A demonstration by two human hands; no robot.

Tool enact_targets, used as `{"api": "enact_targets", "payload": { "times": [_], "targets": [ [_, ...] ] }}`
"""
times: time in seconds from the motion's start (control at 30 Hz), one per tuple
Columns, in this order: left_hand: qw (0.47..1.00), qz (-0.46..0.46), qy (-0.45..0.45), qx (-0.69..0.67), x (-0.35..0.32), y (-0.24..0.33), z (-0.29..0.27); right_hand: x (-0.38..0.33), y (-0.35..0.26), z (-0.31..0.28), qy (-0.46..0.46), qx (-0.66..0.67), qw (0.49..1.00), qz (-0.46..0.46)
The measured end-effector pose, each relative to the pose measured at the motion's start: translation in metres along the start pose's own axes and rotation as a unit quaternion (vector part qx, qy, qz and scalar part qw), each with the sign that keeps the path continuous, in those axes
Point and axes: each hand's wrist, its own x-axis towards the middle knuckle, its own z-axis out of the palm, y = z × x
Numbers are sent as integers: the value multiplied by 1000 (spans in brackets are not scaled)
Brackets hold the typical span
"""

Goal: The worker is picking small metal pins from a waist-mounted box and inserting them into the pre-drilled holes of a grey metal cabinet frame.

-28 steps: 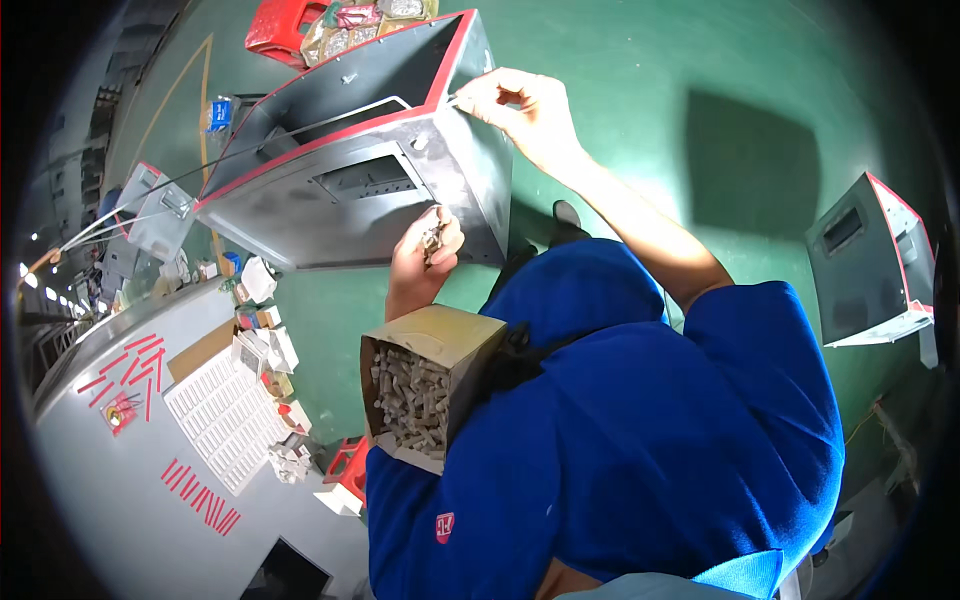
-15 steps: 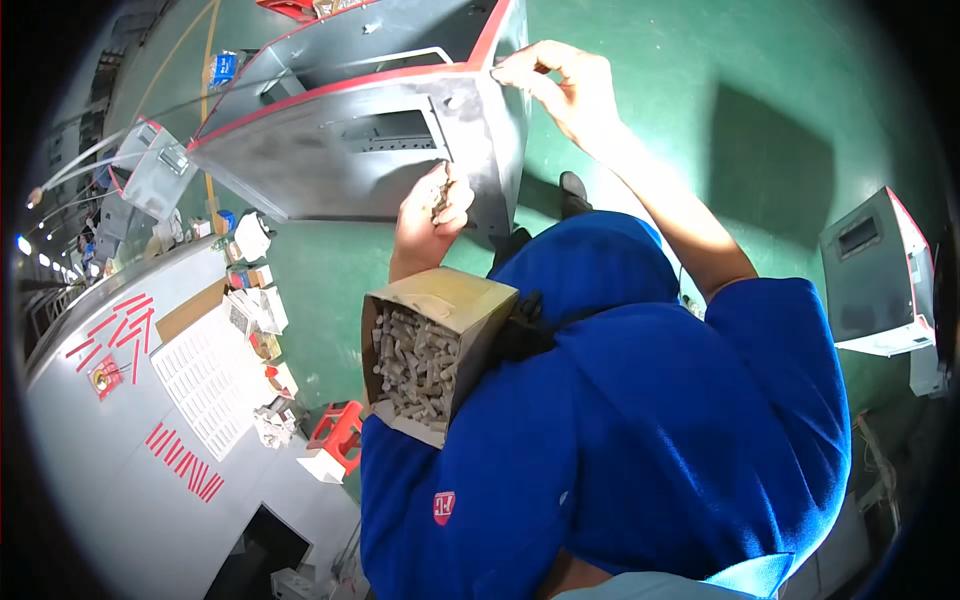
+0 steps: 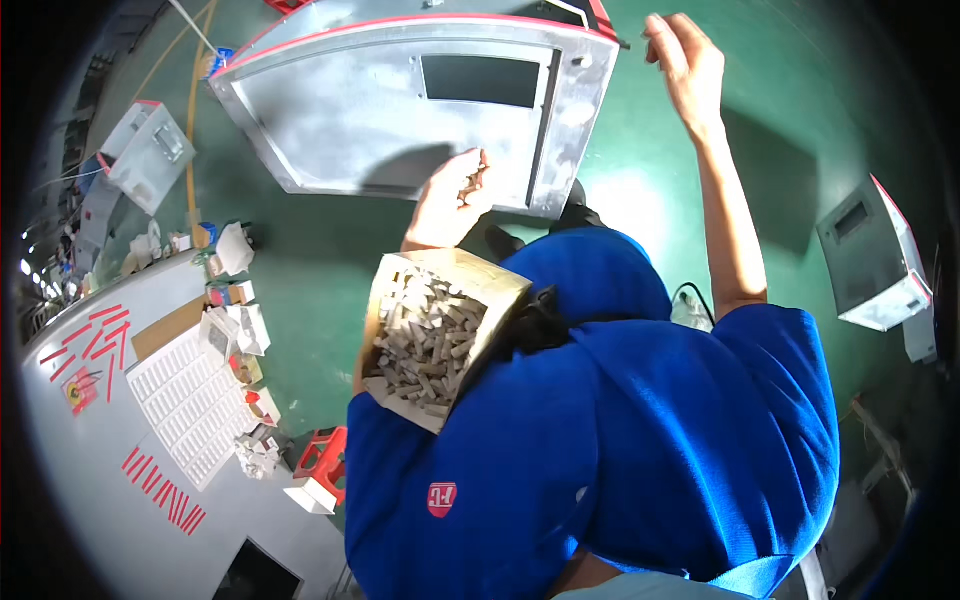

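My left hand [image 3: 452, 204] is curled around a few small tan plugs [image 3: 473, 186], just in front of the lower panel of a grey metal cabinet [image 3: 330, 105] with red edges. Below that hand, a cardboard box [image 3: 465, 268] rests against my left arm and chest, filled with short pale plug-like pieces [image 3: 425, 345]. Off the cabinet's right corner, my right hand [image 3: 690, 70] is raised in the air with loosely bent fingers slightly apart, and nothing shows in it. A small dark piece [image 3: 625, 44] juts from that corner.
A grey table [image 3: 80, 450] at left carries red strips [image 3: 165, 490], a white sheet of labels [image 3: 190, 400] and small boxes. Beside it is a red stool [image 3: 322, 460]. More grey cabinets stand at far left [image 3: 150, 160] and right [image 3: 870, 250]. The floor [image 3: 310, 320] is green.
My right hand has come off the cabinet's upper corner and moved right. The cabinet now shows more of its front panel and sits farther right in view. My left hand still holds the plugs.
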Motion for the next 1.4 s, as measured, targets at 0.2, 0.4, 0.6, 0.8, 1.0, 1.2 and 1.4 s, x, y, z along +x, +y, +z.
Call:
{"api": "enact_targets", "payload": {
  "times": [0.2,0.4,0.6,0.8,1.0,1.2,1.4],
  "targets": [
    [989,-143,-43,9,0,-38,-27,-110,-158,52,-383,168,881,-222],
    [972,-183,-111,100,-21,-21,-25,-157,-221,155,-647,-1,643,-409],
    [975,-151,-140,88,-31,-23,-32,-181,-226,150,-560,-5,698,-447],
    [973,-146,-145,104,-46,-19,-33,-203,-251,141,-556,-120,655,-497],
    [973,-164,-122,103,-56,-14,-26,-209,-250,142,-526,-1,703,-479],
    [970,-178,-144,84,-50,-13,-34,-188,-223,110,-412,292,777,-375],
    [977,-137,-125,107,-65,-31,-26,-207,-72,15,-203,399,874,189]
  ]
}}
